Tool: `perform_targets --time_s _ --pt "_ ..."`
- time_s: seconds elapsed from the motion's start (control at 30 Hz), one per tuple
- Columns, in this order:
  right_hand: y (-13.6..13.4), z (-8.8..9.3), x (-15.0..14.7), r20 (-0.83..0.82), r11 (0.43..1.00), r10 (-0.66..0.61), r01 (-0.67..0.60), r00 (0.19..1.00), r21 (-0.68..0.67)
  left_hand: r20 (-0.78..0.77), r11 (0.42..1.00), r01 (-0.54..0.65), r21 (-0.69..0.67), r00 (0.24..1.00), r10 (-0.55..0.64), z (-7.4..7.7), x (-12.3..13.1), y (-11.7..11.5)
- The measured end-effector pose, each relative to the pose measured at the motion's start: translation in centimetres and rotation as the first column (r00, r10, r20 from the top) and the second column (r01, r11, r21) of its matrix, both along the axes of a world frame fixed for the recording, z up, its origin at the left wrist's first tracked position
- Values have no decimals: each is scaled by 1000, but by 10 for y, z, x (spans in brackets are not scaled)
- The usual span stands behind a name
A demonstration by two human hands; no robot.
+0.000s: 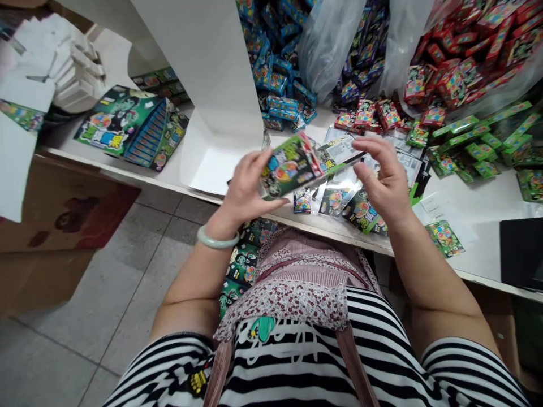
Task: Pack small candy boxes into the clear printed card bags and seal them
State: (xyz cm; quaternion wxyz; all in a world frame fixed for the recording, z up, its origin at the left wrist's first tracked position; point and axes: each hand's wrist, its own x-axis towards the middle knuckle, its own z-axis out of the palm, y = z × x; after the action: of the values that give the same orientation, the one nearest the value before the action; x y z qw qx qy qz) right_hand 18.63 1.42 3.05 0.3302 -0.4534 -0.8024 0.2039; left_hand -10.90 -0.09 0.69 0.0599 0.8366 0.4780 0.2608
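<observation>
My left hand (246,189) holds a clear plastic packet (288,167) tilted above the shelf edge, fingers behind it and thumb along its lower side. A green and black printed card shows through the film, with red and white at its right end. The packet's clear edge stretches toward my right hand (384,183). There the thumb and forefinger are curved and apart, the thumb tip close to the film; whether it touches is unclear. Below the packet stands a small purple and white box (302,200). Printed cards in clear bags (362,209) lie under my right hand.
Heaps of small blue boxes (278,82), purple boxes (365,56), red boxes (462,73) and green boxes (483,141) fill the back. A green display box (123,121) stands left beyond a white divider (203,62). A black object (521,251) lies at right.
</observation>
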Motion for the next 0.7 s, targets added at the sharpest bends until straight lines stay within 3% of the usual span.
perform_targets --time_s 0.07,0.13,0.33,0.43,0.53,0.63,0.7 --pt "0 2 0 -21 1000 -9 9 1000 -7 -19 998 -57 5 998 57 10 -15 -6" --pt "-3 3 -5 27 999 50 -50 998 3 -56 999 -36 -20 998 35 13 -18 -12" --pt "-14 8 -26 143 996 44 -55 989 74 -54 999 11 -33 998 -12 3 5 -20" --pt "-13 0 -29 104 998 57 -61 993 32 -49 1000 10 -24 999 -11 1 8 -19" --pt "-5 -12 -28 -7 984 169 -170 986 -46 -71 999 39 -20 997 -40 2 1 -18" --pt "3 -21 -26 -121 980 162 -174 979 -98 -51 999 -36 22 998 37 8 -19 -19" --pt "6 -28 -28 -88 975 147 -160 985 -156 -12 986 -150 69 988 151 13 -35 -22"
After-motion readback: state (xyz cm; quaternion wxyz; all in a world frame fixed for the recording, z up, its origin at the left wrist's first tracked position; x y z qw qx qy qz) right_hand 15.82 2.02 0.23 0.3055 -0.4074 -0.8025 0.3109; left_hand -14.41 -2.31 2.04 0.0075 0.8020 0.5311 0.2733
